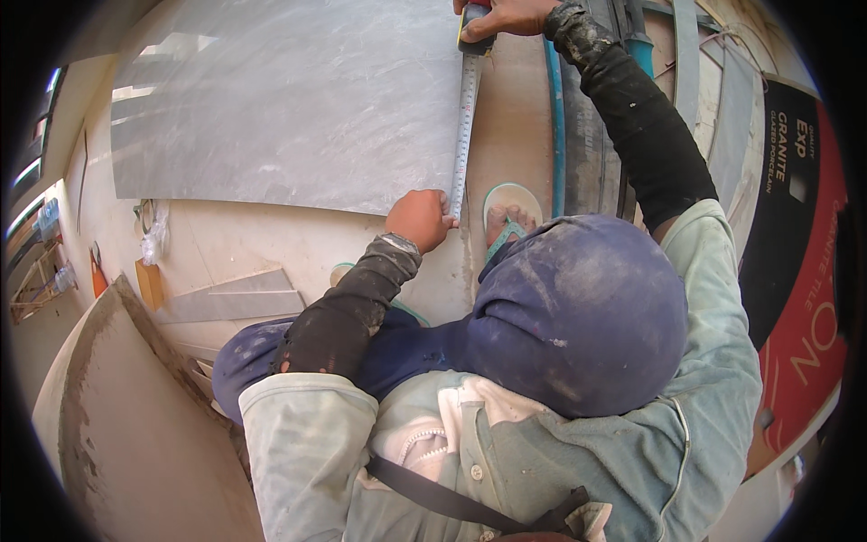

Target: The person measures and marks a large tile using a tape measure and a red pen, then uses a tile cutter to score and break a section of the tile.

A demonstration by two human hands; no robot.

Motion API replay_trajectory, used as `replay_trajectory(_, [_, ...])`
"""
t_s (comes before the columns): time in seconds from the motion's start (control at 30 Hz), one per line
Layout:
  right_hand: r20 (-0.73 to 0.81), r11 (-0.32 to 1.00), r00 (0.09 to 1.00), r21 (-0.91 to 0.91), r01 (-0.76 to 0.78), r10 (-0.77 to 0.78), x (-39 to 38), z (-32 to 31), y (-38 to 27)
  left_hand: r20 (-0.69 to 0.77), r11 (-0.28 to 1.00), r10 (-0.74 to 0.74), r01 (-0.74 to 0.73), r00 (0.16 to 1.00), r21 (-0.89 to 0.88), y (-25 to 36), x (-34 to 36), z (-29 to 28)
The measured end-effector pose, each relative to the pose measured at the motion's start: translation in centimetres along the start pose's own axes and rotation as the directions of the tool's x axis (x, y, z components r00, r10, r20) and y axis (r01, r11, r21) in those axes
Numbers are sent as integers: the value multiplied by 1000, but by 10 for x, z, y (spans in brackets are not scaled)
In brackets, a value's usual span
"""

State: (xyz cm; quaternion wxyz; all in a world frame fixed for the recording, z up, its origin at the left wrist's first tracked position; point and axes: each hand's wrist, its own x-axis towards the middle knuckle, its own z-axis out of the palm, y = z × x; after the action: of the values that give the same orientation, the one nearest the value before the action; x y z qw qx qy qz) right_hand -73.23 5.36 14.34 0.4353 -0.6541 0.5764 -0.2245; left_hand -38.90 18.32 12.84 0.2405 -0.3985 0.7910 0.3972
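Observation:
A large grey tile (298,99) with a polished, faintly veined surface lies flat in front of me. Along its right edge runs the pulled-out blade of a tape measure (476,38). My right hand (513,16), partly cut off by the top of the picture, grips the dark case with its yellow trim. At the tile's near right corner, my left hand (420,219) is closed with its fingertips pinching the blade's end. Dusty black sleeves cover both forearms.
My sandalled foot (510,214) stands right of the blade. Grey tile offcuts (235,296) and an orange-handled tool (97,274) lie to the left, near a curved, rough-edged slab (135,406). To the right are long strips (736,113) and a red and black tile carton (786,271).

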Motion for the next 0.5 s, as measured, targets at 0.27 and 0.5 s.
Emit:
replay_trajectory(0.27, [-10,980,1000,-197,25,-27,10,13,0,-56,989,-29,37,998,144,2,5,-18])
replay_trajectory(0.5, [-25,993,998,97,-63,65,6,7,25,-207,852,357,-226,911,473,13,16,-41])
